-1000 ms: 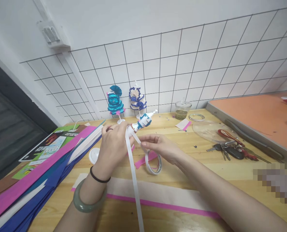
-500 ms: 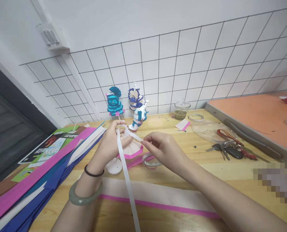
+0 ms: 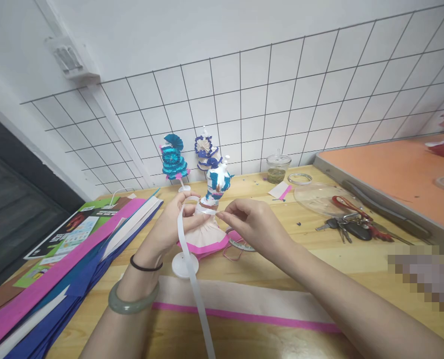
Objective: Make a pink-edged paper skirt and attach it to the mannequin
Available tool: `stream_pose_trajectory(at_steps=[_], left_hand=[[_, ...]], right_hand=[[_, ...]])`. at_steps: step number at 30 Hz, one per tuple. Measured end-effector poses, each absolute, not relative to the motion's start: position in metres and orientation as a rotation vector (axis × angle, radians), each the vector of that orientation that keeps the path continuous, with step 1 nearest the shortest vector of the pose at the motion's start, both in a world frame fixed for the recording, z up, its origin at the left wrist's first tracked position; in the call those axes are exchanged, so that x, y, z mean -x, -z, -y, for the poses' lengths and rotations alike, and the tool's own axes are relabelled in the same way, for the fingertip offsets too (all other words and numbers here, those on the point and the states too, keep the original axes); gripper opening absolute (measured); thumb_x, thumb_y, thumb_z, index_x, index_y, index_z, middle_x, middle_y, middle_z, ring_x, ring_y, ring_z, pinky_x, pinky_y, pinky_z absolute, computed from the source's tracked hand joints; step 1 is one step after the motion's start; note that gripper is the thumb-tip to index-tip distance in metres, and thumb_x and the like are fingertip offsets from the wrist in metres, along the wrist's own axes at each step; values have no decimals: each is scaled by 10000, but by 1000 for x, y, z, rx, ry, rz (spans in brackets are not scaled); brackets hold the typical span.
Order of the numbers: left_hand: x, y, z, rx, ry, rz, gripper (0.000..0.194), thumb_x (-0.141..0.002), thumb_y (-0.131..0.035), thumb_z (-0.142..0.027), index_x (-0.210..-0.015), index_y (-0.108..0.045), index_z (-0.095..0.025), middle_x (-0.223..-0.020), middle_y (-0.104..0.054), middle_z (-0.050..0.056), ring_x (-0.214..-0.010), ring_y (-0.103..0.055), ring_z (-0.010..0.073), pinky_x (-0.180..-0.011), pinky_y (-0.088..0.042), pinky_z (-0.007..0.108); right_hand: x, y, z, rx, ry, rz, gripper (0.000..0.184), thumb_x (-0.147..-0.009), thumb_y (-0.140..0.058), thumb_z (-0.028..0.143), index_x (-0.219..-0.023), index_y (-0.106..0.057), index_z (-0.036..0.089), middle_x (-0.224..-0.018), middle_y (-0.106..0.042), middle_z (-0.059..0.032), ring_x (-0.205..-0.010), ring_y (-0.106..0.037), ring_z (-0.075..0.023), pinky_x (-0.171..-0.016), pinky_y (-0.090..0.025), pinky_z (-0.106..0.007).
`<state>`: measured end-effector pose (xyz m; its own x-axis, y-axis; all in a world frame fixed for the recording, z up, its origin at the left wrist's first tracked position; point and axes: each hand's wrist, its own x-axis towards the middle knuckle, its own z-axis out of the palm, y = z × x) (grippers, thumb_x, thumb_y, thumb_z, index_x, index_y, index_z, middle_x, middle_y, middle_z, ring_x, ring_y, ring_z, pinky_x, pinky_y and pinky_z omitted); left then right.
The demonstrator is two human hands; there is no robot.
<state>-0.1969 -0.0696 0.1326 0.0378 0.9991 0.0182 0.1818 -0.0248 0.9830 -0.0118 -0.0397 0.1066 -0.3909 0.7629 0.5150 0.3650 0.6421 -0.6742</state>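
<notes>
My left hand (image 3: 175,217) is closed around the waist of a small doll-like figure (image 3: 219,182) with a white and teal paper top. Below its waist a pleated cream paper skirt (image 3: 203,234) with a pink hem spreads out. A white tape strip (image 3: 192,279) loops over my left hand, and its long tail runs down past the bottom edge. At the figure's waist, the fingertips of my right hand (image 3: 249,222) pinch the tape's other stretch. A tape roll (image 3: 240,243) lies partly hidden below my right hand. The white round base (image 3: 185,265) shows under the skirt.
A long cream and pink paper strip (image 3: 244,301) lies across the table front. Folded coloured paper (image 3: 75,269) is stacked at left. Two finished-looking paper figures stand behind, one teal (image 3: 173,157). Keys (image 3: 351,227), a glass jar (image 3: 278,169) and an orange board (image 3: 393,174) are right.
The figure has turned from leaning right to nearly upright, with its skirt and base now in sight. My right hand has drawn the tape across its waist.
</notes>
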Motion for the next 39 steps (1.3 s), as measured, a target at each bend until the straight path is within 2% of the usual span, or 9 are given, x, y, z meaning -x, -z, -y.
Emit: stream_pose_trajectory(at_steps=[6,12,21,27,29,33,34,36,39], left_hand=[[195,-134,71,-1390,-1050,-1269,534,-658,-714,-346,-1094,-446,-193,-763,-669,13,-668,-621,165,-553,-432,243],[193,-134,70,-1442,-1037,-1253,409,-655,-716,-309,-975,-514,-155,-679,-613,-20,-615,-582,120,-524,-407,207],[193,-129,68,-1367,-1031,-1132,419,-665,-713,-304,-996,-491,-175,-772,-655,25,-682,-624,165,-590,-463,259],[190,-126,68,-1347,-1052,-1087,377,-695,-683,-320,-999,-496,-196,-799,-652,23,-691,-624,168,-642,-480,296],[188,-125,68,-1362,-1055,-1089,355,-704,-672,-332,-984,-502,-194,-810,-650,29,-691,-621,169,-630,-475,288],[184,-125,68,-1386,-1045,-1113,353,-700,-672,-345,-966,-496,-195,-764,-637,15,-662,-604,155,-563,-440,241],[184,-125,69,-1379,-1032,-1110,363,-697,-676,-343,-971,-488,-196,-764,-632,11,-660,-600,151,-555,-433,233],[184,-126,70,-1366,-1000,-1089,379,-697,-679,-343,-980,-475,-194,-772,-623,11,-666,-599,148,-555,-428,228],[185,-128,72,-1377,-948,-1045,390,-699,-682,-343,-984,-470,-182,-764,-614,13,-676,-597,144,-562,-429,225]], right_hand=[[11,-107,38,942,-622,1992,248,-821,-545,369,-658,-565,184,-560,-568,4,-507,-492,-110,-503,-334,-235],[9,-109,36,978,-654,1984,246,-803,-553,374,-645,-567,186,-523,-524,19,-485,-458,-102,-474,-312,-223],[7,-114,36,1006,-681,1966,248,-786,-562,367,-625,-577,179,-507,-506,23,-474,-414,-93,-455,-280,-223],[4,-115,33,1061,-734,1960,296,-763,-578,433,-617,-582,176,-507,-484,22,-472,-402,-94,-439,-274,-224],[3,-115,32,1089,-747,1950,278,-735,-605,453,-697,-614,178,-526,-485,24,-492,-421,-103,-440,-285,-223],[1,-116,31,1035,-900,1973,359,-720,-629,422,-1013,-623,215,-532,-425,51,-496,-409,-107,-439,-296,-218],[0,-117,31,999,-956,1990,332,-736,-613,408,-1008,-634,218,-526,-393,54,-491,-387,-103,-434,-284,-217],[-2,-119,31,950,-1039,2017,248,-759,-583,396,-879,-674,200,-519,-330,53,-480,-329,-90,-423,-248,-216],[-3,-122,31,968,-1041,2035,261,-742,-595,406,-668,-658,164,-509,-249,56,-461,-234,-69,-404,-184,-215]])
